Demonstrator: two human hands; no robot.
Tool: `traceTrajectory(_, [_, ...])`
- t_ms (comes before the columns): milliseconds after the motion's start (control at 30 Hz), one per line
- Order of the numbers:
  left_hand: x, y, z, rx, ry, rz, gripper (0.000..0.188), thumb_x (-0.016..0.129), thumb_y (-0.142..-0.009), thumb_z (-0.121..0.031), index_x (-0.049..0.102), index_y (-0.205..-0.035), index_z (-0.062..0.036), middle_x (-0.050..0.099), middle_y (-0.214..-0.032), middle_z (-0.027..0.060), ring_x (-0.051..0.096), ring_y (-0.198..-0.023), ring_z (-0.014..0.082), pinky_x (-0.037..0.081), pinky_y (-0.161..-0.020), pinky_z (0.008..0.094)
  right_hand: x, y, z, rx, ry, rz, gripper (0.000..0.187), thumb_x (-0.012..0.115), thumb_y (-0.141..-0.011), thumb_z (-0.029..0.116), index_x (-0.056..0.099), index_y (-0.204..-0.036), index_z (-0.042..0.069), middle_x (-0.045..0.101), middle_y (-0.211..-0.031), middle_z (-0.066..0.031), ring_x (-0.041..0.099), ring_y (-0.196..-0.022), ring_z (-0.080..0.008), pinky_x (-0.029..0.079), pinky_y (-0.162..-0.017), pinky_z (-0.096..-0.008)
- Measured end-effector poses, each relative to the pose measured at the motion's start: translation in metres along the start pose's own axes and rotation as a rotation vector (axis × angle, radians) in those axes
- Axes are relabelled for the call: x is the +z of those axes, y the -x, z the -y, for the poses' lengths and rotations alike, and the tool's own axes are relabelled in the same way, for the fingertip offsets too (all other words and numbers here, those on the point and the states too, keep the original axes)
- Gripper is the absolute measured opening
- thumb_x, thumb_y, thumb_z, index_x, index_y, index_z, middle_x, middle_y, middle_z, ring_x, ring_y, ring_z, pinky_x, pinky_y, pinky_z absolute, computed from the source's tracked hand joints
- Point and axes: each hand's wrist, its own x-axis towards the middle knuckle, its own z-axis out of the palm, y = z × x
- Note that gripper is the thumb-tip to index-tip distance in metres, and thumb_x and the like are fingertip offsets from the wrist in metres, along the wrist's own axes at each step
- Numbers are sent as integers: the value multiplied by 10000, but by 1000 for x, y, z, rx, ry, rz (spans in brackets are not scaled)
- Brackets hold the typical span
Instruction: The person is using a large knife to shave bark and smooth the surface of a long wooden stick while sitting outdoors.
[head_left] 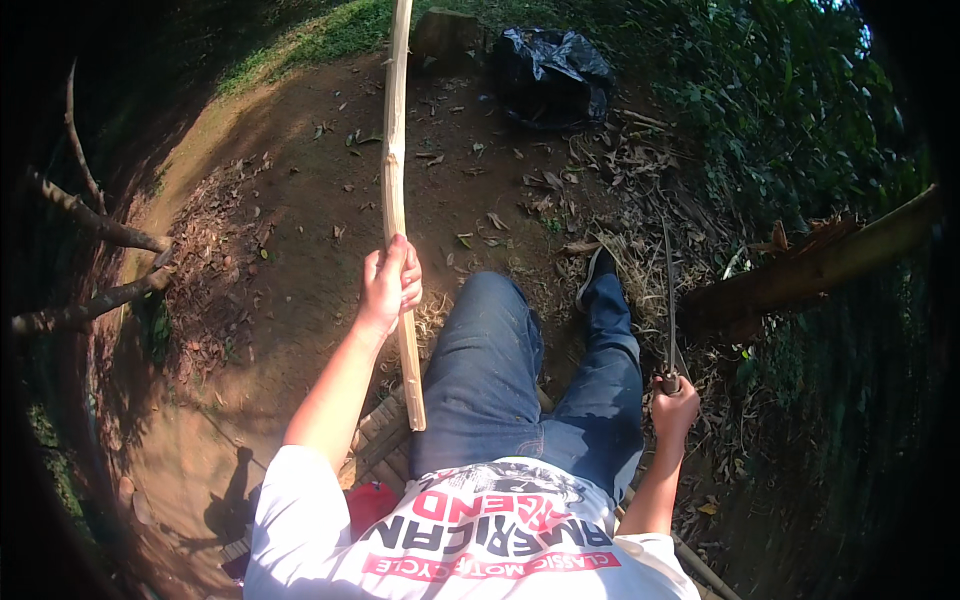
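My left hand [392, 284] is wrapped round a long, pale stripped stick [394, 170]. The stick stands nearly upright in the picture; its lower end comes down beside my thigh and its top runs out of the upper edge. Off to the right, my right hand [675, 405] is closed on the handle of a machete [671, 290]. Its long, thin dark blade points away from me, seen nearly edge-on and apart from the stick. Pale shavings [640, 275] lie on the ground near the blade.
I sit on a slatted bamboo seat [385, 440]. A thick log [810, 265] slants in from the right, near the blade. Bare branches [110, 235] reach in at the left. Farther off are a black plastic bag [553, 80], a stump [446, 40], dry leaves and green plants.
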Motion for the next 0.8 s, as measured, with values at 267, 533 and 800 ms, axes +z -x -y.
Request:
traceTrajectory(267, [63,-36,-6,353,198,-143,401,433,-1026,-453,423,-801,-122,399,-617,-39,350,-424,40,304,-377,213,-15,39,93,-71,-680,278,181,692,-816,51,589,-676,0,567,-563,-1,465,-536,-59,373,-503,-273])
traceTrajectory(533, [116,-17,41,397,132,-146,361,495,-1023,-353,518,-811,-62,560,-695,15,621,-599,133,501,-603,271,-32,44,140,-192,-741,292,147,708,-759,-23,617,-872,-2,555,-728,0,491,-654,-70,398,-593,-236])
traceTrajectory(800, [145,13,92,284,86,-148,252,601,-981,-261,619,-992,-10,662,-806,46,642,-797,118,498,-748,276,-21,41,151,-104,-810,276,379,672,-836,-19,558,-1197,-13,532,-662,26,526,-543,-47,437,-505,-201])
